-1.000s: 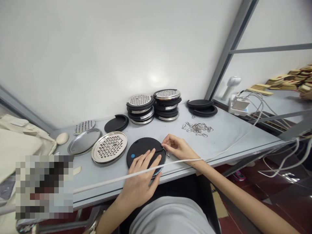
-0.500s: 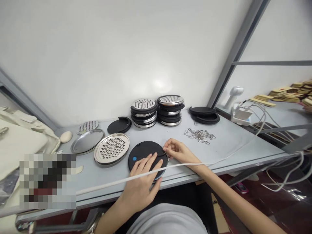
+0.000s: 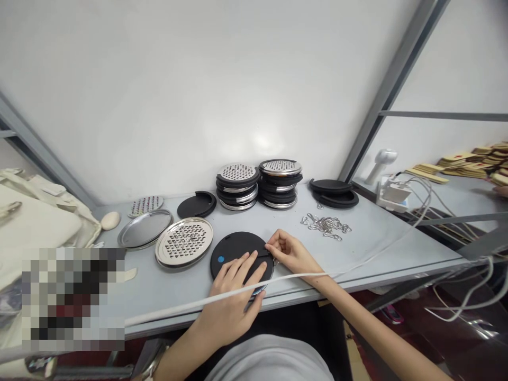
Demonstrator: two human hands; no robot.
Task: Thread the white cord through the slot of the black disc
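A round black disc (image 3: 234,246) with a blue dot lies near the table's front edge. My left hand (image 3: 236,288) rests on it, fingers spread across its top and thumb at its lower rim. At the disc's right rim, my right hand (image 3: 289,253) pinches a small metal clip (image 3: 276,262), mostly hidden by the fingers. A pile of metal clips (image 3: 327,225) lies beyond my right hand. Left of the disc is a round metal grater plate (image 3: 184,242), with a plain metal disc (image 3: 146,228) behind it.
Two stacks of black and silver discs (image 3: 238,188) stand near the wall. Black holders (image 3: 335,193) lie at the back right. A white cable (image 3: 190,301) crosses in front of my hands. A white bag (image 3: 43,222) is at left; another person's hand (image 3: 500,190) shows at far right.
The view has shifted slightly. My right fingers have curled a little at the disc's rim; my left hand remains on the disc.
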